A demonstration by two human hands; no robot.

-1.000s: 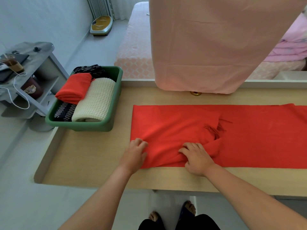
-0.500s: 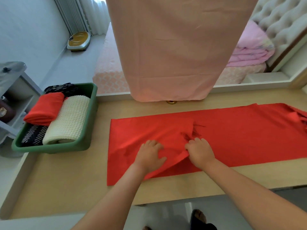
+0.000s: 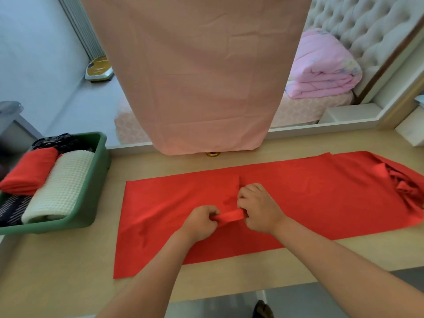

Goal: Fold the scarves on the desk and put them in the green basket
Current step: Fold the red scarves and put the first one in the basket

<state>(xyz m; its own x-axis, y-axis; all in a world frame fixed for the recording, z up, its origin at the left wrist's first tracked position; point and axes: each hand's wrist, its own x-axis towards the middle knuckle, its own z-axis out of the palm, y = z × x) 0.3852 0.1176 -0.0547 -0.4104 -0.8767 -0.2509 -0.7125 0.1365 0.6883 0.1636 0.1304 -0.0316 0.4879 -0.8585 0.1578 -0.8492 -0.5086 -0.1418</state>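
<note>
Head view: left hand and right hand pinch red scarf, fingertips hidden.

Upper left: pale blue-grey wall, white ribbed panel, grey floor bearing a gold-topped scale. Upper right: bed in a peach patterned cover, pale tufted headboard, folded pink quilt on top. Centre: pink cloth hanging down to a light-wood desk that spans the lower frame.
</note>
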